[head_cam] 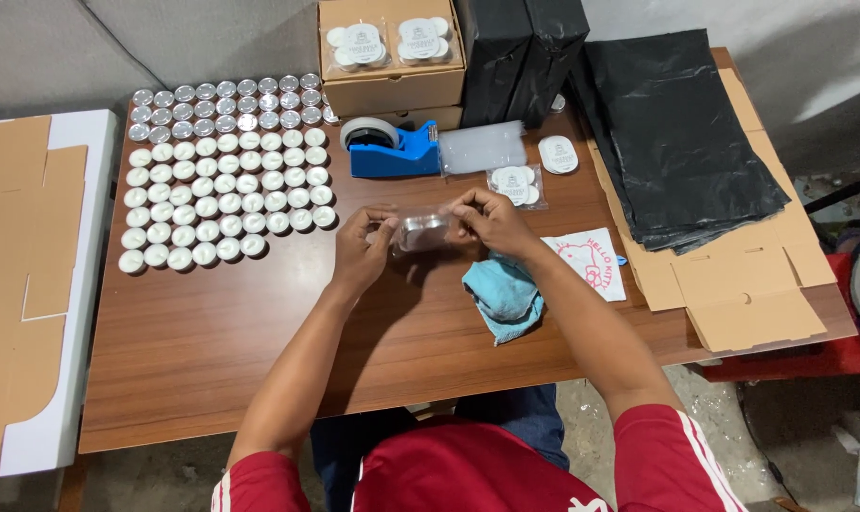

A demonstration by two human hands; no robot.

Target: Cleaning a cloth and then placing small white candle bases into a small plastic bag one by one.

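Both hands, left hand point(362, 248) and right hand point(485, 220), grip a clear packet of candles point(422, 231); loose fingers could spill them toward the candle rows point(223, 180) at ten o'clock.

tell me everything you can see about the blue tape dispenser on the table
The tape dispenser is a bright blue desktop kind that looks like plastic, with a roll of pale tape sitting upright in its left end. It lies on its base on the brown wooden table, just in front of the cardboard box. A frosted clear packet lies against its right end. Neither hand touches it.
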